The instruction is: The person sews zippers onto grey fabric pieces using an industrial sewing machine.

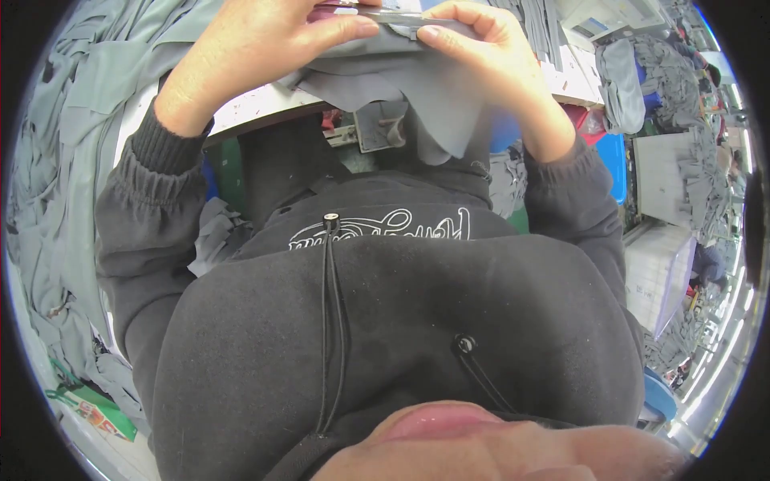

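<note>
At the top edge, my left hand (pixel 277 40) is closed around a slim metal tool (pixel 393 14) with pink on its grip. It looks like thread snips, but the view cuts part of it off. My right hand (pixel 485 48) faces it, thumb and fingers pinching the edge of a grey fabric piece (pixel 361 84). The tool's tip lies close to the right fingertips, at the fabric's edge. From both hands the cloth hangs over the table's front edge towards my lap.
Long grey fabric strips (pixel 80 104) are heaped at the left. The white table edge (pixel 257 108) runs before me. On the right are a blue bin (pixel 613 164), a white box (pixel 658 276) and more grey cloth piles (pixel 674 76). A green bag (pixel 100 413) is at lower left.
</note>
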`<state>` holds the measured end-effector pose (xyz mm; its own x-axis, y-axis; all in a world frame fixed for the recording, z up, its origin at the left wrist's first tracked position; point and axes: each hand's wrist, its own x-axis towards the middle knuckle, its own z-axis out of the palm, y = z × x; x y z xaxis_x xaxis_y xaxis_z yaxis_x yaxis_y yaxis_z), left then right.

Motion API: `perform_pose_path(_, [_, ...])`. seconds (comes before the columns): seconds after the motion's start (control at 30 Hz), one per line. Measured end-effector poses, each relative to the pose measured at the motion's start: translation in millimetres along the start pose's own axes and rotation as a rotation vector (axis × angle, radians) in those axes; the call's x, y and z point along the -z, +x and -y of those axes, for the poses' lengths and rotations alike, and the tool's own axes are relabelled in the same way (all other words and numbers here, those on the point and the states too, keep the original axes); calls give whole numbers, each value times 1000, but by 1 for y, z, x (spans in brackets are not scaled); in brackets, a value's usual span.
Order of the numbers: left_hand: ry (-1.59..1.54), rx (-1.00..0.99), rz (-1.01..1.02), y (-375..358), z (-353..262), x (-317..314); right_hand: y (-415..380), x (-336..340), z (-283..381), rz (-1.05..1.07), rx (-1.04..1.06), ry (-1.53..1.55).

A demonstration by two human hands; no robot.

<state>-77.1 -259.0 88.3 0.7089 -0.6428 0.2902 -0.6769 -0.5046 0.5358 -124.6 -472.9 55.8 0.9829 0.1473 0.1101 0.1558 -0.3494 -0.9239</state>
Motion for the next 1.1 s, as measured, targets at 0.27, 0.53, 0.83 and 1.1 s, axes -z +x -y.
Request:
perform_pose_path(0.27, [460,14,237,-38,-11,39,-2,2,6,13,88,-174])
perform_pose_path(0.53, [658,289,62,-176,1,108,-3,4,8,31,101,-265])
perform_pose_path(0.83, [874,609,-150,-333,3,190,12,-25,-2,132,110,-203])
perform_pose_path(1.1, [611,154,-341,-124,201,127,35,-23,-34,62,277,-18])
